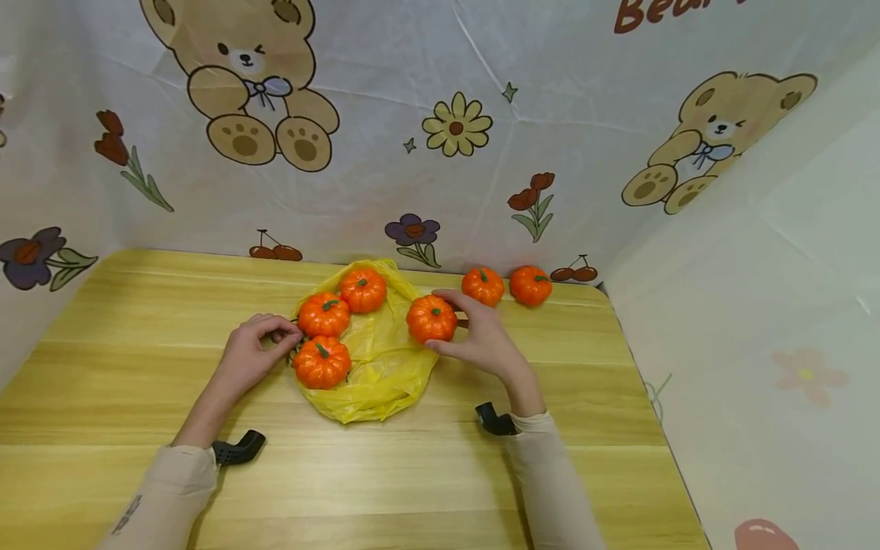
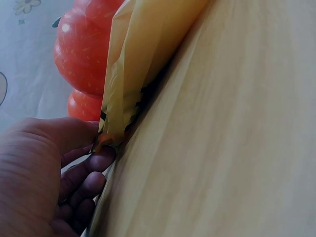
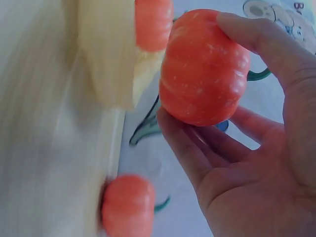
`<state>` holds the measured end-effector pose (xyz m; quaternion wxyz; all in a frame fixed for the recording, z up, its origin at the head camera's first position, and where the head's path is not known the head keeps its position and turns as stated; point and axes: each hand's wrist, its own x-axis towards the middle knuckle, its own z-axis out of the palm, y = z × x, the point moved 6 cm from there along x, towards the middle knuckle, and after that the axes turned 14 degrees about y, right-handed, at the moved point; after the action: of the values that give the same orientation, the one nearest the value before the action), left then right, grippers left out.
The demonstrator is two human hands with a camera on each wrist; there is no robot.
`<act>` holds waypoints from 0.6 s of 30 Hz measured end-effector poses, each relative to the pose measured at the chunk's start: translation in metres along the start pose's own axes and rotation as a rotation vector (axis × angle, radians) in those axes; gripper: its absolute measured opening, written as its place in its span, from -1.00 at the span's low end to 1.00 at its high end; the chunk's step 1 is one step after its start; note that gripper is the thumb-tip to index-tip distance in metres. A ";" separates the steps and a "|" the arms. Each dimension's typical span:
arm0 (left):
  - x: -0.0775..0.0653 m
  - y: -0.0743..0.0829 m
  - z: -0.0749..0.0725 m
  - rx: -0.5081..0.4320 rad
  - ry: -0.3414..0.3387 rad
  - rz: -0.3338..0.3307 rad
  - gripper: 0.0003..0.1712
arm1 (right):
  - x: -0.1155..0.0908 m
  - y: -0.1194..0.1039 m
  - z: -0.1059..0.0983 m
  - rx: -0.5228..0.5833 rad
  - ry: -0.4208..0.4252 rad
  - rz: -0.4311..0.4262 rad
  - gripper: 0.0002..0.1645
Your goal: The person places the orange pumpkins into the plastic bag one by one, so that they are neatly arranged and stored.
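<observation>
A yellow plastic bag [image 1: 385, 374] lies spread on the table, with three small orange pumpkins on its left part, one of them the front pumpkin [image 1: 322, 363]. My left hand [image 1: 256, 347] pinches the bag's left edge between thumb and fingers; the left wrist view shows the gathered plastic [image 2: 116, 108] at the fingertips. My right hand [image 1: 481, 340] grips another pumpkin [image 1: 431, 319] by its sides, over the bag's right edge. In the right wrist view that pumpkin [image 3: 205, 69] is held clear of the table between thumb and fingers.
Two more pumpkins, a nearer one [image 1: 483, 286] and a right one [image 1: 531, 286], stand at the table's back edge, right of the bag. Behind the wooden table [image 1: 330, 489] hangs a white cloth [image 1: 385, 46] printed with bears and flowers. A pale wall [image 1: 756, 321] rises on the right.
</observation>
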<state>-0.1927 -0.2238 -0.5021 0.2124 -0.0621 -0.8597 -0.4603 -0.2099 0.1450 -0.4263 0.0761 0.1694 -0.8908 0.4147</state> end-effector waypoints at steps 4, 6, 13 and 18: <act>0.000 -0.001 0.000 0.001 -0.001 -0.006 -0.95 | 0.007 -0.015 0.018 -0.017 -0.043 -0.019 -0.07; 0.000 0.000 0.000 0.000 0.000 -0.006 -0.95 | 0.009 -0.020 0.026 -0.022 -0.054 -0.024 -0.07; 0.002 0.000 0.000 -0.001 0.010 0.020 -0.97 | 0.017 -0.036 0.050 -0.043 -0.068 -0.042 -0.06; 0.001 -0.003 0.000 -0.004 0.013 0.028 -0.92 | 0.019 -0.042 0.066 -0.018 -0.098 -0.046 -0.06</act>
<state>-0.1947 -0.2253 -0.5034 0.2243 -0.0714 -0.8564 -0.4594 -0.2118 0.0651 -0.4333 0.0435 0.2090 -0.8931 0.3959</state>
